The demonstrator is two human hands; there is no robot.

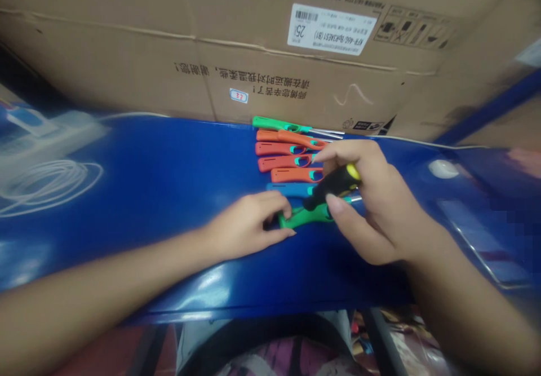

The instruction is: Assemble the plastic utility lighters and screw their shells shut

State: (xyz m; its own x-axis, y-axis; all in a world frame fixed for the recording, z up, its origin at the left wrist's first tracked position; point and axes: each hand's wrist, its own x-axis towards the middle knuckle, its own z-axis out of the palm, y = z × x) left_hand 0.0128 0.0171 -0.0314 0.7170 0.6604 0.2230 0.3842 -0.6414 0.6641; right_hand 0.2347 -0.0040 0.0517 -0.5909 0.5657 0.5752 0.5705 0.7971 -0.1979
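My left hand [257, 224] grips the butt end of a green gas lighter [310, 216] between thumb and fingers, on the tabletop. In my right hand [372, 207] is a black and yellow screwdriver [333, 186], tilted so that its thin shaft points down-left to the green lighter's handle. Whether its tip sits in a screw or slot is too small to tell. Just beyond lies a blue lighter [291, 190]. Several orange-red lighters [281, 164] lie in a row past it, and another green lighter [274, 123] is farthest away. My right hand hides some of their metal ends.
A large cardboard box [147, 54] stands along the back of the blue table [169, 173]. A coiled white cable [63, 181] and a blurred white power strip [63, 133] lie at left. At right are a white round object [443, 168] and a phone-like slab [486, 243].
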